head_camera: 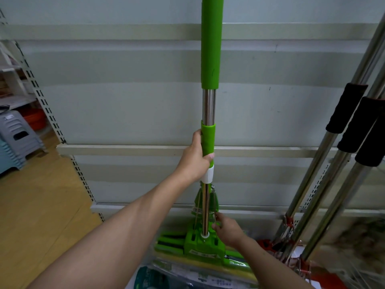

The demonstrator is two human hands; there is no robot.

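A green sponge mop [209, 49] stands upright in front of me, with a steel pole and a long green foam grip at the top. My left hand [195, 157] grips the green sliding sleeve [208, 138] partway down the pole, thumb wrapped across its lower end. My right hand [227, 230] is low at the mop's green head [205, 247], its fingers pinching the thin metal rod on the right side of the pole. A yellow sponge in clear wrapping [208, 270] lies under the head.
A pale wall of empty shelf backing [125, 113] is right behind the mop. Several steel-poled brooms with black grips [345, 109] lean at the right. Stacked grey plastic stools [16, 132] stand at the left on a wooden floor [37, 205].
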